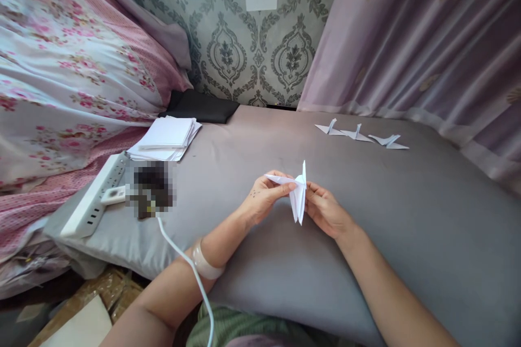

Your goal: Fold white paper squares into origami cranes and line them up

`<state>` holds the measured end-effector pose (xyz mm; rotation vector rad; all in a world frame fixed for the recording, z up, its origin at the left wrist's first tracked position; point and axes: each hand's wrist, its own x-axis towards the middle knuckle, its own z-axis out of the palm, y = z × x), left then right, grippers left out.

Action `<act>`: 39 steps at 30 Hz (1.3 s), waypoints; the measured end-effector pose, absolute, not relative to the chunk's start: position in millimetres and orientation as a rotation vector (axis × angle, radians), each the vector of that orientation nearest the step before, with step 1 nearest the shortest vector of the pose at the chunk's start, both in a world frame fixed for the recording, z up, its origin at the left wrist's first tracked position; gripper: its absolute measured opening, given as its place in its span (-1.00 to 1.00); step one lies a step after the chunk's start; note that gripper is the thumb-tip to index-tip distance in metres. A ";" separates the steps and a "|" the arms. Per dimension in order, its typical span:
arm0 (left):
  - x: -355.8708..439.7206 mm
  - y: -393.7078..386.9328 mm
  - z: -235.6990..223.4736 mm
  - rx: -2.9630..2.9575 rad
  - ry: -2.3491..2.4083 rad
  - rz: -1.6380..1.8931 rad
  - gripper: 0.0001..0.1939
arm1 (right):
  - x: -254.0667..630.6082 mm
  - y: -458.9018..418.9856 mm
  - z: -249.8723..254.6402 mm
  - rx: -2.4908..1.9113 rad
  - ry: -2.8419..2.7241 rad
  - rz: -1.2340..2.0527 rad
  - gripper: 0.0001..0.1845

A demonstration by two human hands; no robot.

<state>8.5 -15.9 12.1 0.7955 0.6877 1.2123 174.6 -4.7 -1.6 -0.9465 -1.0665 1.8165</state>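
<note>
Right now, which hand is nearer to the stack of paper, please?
Left. The left hand is right of the paper stack, nearer the camera; the right hand is farther right.

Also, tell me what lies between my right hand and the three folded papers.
Only bare grey cloth between the right hand and the three folded papers, in the head view.

Our forearms reach forward from the lower edge of the view and slant in toward each other — a pale bangle circles our left wrist — and our left hand (266, 194) pinches with its thumb laid across the top, the fingers curled behind, while our right hand (325, 209) comes in just beside it, fingertips drawn together in a light pinch
</note>
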 end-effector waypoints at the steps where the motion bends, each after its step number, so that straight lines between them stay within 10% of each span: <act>1: 8.7 -15.8 12.4 0.787 0.678 1.215 -0.73 | 173.9 -5.3 -0.5 -0.933 -1.043 1.841 -0.70; 39: 1.9 -14.7 5.3 1.065 0.672 1.155 -0.74 | 170.9 -17.6 12.3 -1.059 -1.417 1.325 -0.78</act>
